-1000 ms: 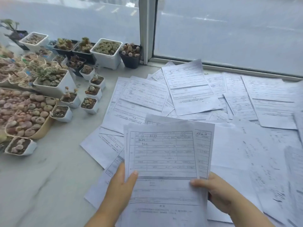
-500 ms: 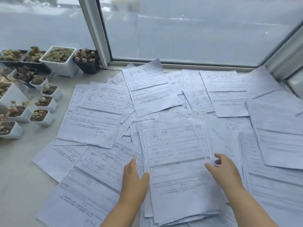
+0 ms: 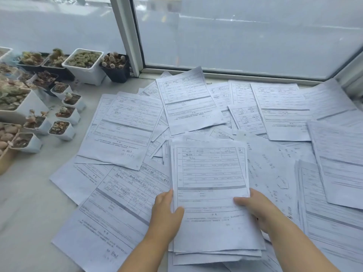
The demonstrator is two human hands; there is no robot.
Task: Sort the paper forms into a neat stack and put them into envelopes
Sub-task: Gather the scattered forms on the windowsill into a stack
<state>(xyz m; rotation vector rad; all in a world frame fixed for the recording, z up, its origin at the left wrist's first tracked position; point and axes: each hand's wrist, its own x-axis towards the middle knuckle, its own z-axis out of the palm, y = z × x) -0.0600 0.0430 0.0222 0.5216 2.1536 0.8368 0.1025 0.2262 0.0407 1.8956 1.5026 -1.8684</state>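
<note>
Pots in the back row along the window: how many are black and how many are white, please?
Black pots: 3
White pots: 2, one cut off by the left edge
Total: 5

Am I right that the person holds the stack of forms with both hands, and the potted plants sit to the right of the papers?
Not quite. The head view shows both hands, left and right, holding the stack of forms, but the potted plants sit to the left.
</note>
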